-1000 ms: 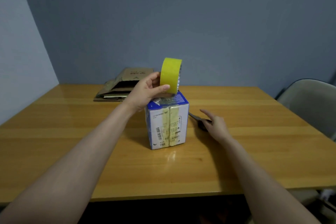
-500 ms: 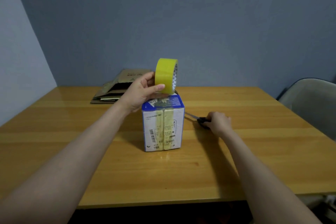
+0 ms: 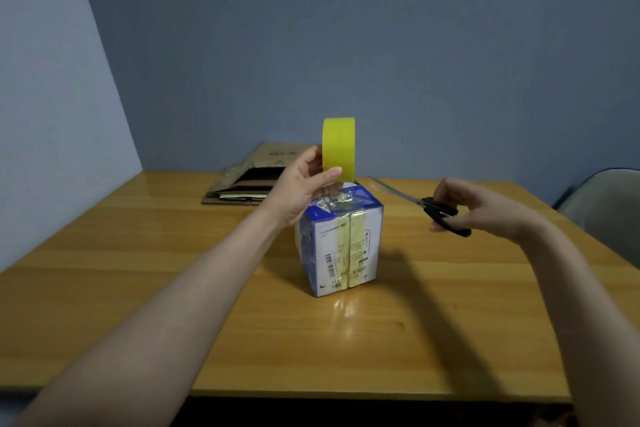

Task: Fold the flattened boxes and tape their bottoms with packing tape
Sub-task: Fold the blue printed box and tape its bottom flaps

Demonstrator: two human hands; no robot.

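Right hand (image 3: 485,210): fingers curled on the black handles of the scissors (image 3: 420,201), held clear of the tabletop (image 3: 138,270). Blades: long axis runs left and away, tips aimed at the tape just under the roll. Left hand (image 3: 301,189): pinching the yellow tape roll (image 3: 338,146) on edge, just above the box (image 3: 341,246), which stands upright mid-tabletop, front seam taped. Cut site lies left of the scissors. Change: half a second ago scissors and right hand were down at the tabletop; the roll's place over the box unchanged.
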